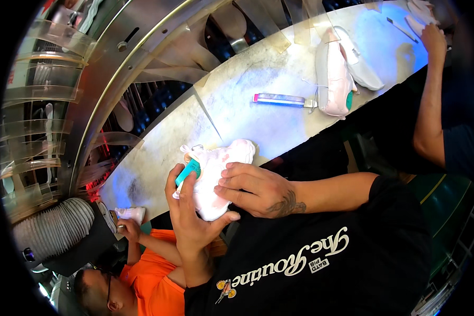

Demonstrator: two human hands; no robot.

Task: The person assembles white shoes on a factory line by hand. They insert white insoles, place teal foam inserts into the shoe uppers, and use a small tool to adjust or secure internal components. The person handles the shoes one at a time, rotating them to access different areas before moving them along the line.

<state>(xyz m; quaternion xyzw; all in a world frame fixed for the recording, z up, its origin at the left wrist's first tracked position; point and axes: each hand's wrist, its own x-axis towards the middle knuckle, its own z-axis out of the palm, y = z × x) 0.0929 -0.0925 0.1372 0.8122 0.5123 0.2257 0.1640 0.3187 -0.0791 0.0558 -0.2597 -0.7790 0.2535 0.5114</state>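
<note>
Head view: white-and-pink shoe (209, 174) was near centre of frame, teal patch (187, 172) at its left. Left grip (190, 215) was clamped on shoe; right grip (263, 194) rested fingers on it, thumb hidden, could not tell whether clamped. Slim flat tool (280, 100) lay on surface (253, 79), upper right of centre, near two pale shoes (334, 79).

Left hand (192, 224), right hand (266, 192) on pale shoe (208, 190); table (287, 131) beyond
</note>
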